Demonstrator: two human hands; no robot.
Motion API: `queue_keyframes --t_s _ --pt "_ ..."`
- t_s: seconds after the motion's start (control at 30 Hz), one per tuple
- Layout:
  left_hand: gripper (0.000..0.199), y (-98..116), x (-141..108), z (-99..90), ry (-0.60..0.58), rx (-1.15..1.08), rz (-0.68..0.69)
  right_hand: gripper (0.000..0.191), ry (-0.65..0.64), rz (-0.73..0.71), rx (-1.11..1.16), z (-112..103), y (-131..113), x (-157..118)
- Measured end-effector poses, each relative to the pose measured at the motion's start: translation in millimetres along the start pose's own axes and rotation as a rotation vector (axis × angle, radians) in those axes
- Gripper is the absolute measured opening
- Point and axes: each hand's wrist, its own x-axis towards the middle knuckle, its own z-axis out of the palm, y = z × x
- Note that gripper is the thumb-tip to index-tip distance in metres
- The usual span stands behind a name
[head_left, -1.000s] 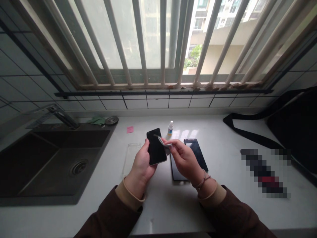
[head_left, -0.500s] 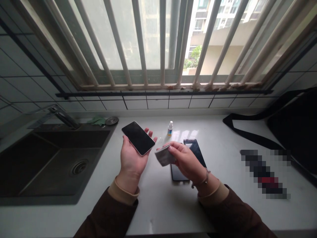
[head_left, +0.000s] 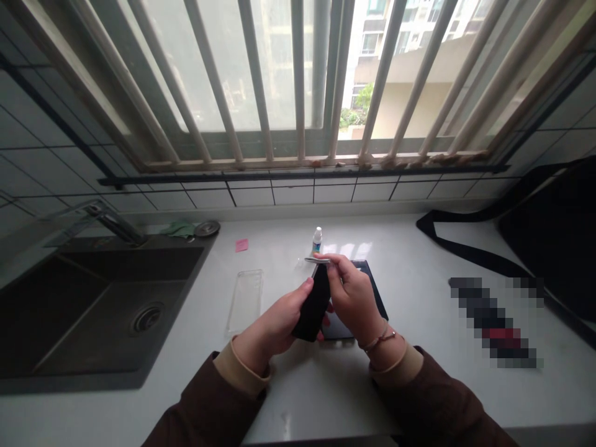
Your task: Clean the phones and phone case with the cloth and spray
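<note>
The left hand [head_left: 282,316] clamps a flat black phone [head_left: 313,310], tilted between the hands; the right hand [head_left: 357,295] pinches a folded grey cloth [head_left: 317,260]. Pressing the cloth hard could twist the phone loose.

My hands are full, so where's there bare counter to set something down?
Bare counter lies between the dark device and the black strap; another patch runs between the pink note and white bottle. Mid-counter is crowded: left hand with phone, right hand with folded cloth.
</note>
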Motion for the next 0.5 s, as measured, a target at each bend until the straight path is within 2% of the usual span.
queue_keyframes --t_s 0.1,0.27,0.37,0.5 --pt "0.062 -2 3 -1.7 0.023 0.011 0.021 0.03 -0.055 -0.197 -0.005 3 -2 -1" --pt "0.065 2 3 -2.5 0.035 -0.064 0.07 0.035 -0.115 -0.425 -0.065 5 2 -1" --pt "0.071 5 1 -2.5 0.012 -0.155 0.101 0.036 -0.165 -0.515 -0.094 5 3 -2" --pt "0.081 8 2 -2.1 -0.032 -0.323 0.132 0.035 -0.244 -0.568 -0.085 6 0 -3"
